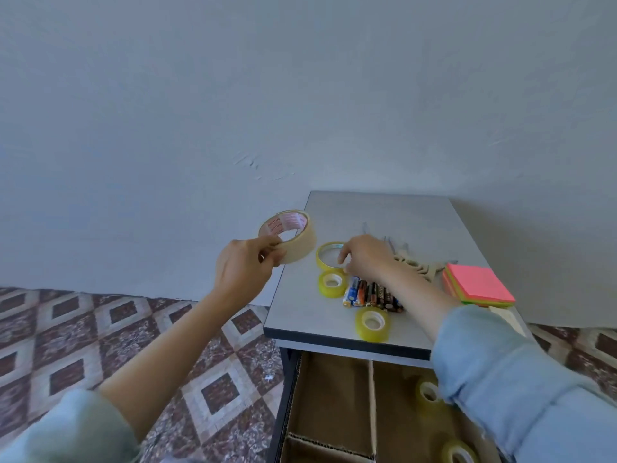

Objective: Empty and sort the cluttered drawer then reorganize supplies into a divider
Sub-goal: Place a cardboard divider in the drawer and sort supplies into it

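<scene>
My left hand (245,267) grips a wide beige tape roll (293,240) in the air just left of the cabinet top (400,212). My right hand (364,259) reaches over the top and pinches a thin yellow tape ring (325,253) lying flat there. Two small yellow tape rolls (332,284) (373,324) lie nearby, beside a row of batteries (370,295). Below, the open drawer holds a cardboard divider (371,396) with two more yellow tape rolls (429,394) (459,454) in its right compartments.
A stack of neon sticky notes (479,287) sits at the right of the top, with pale scissors (417,265) and pens partly hidden behind my right hand. The cabinet stands against a white wall, with patterned floor tiles (117,345) at left.
</scene>
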`<action>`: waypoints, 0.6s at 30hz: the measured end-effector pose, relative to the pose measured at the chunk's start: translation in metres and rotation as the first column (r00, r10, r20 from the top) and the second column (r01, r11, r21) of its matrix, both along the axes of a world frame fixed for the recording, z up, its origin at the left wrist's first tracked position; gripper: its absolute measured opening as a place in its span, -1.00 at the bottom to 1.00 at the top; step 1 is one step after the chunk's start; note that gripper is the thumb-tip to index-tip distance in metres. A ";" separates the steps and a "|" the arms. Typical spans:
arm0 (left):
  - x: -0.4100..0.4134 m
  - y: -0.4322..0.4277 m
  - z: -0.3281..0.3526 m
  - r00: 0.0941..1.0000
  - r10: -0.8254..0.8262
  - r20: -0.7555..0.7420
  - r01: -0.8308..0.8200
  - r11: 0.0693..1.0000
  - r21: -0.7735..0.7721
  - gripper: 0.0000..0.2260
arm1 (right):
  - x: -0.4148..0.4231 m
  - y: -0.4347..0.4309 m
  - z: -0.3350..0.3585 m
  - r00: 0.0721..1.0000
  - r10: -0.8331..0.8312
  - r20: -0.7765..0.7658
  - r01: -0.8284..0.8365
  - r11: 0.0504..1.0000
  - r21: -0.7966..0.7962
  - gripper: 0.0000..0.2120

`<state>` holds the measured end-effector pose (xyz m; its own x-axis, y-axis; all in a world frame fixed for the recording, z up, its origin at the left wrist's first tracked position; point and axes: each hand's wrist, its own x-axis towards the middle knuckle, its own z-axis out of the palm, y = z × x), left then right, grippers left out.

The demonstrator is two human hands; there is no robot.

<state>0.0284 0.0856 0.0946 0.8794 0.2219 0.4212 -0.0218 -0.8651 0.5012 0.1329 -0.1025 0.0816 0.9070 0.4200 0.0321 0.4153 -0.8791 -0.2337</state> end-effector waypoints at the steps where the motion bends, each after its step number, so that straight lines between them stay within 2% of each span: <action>1: -0.006 0.005 0.000 1.000 0.007 0.001 -0.007 1.000 -0.001 -0.78 | 0.006 0.006 -0.002 1.000 -0.008 -0.009 0.008 0.999 -0.042 -0.71; 4: -0.020 0.017 -0.006 1.000 0.009 0.012 -0.008 1.000 -0.023 -0.80 | 0.019 0.016 -0.011 1.000 -0.030 -0.006 0.029 0.984 -0.173 -0.68; 10: -0.030 0.028 -0.018 1.000 -0.006 0.005 0.006 0.999 -0.049 -0.80 | 0.026 0.019 -0.018 0.999 -0.049 0.014 0.051 0.984 -0.168 -0.72; 18: -0.037 0.011 -0.014 0.999 -0.034 0.006 0.035 0.998 -0.052 -0.81 | 0.008 0.002 -0.001 0.997 -0.021 0.076 0.007 0.983 0.186 -0.88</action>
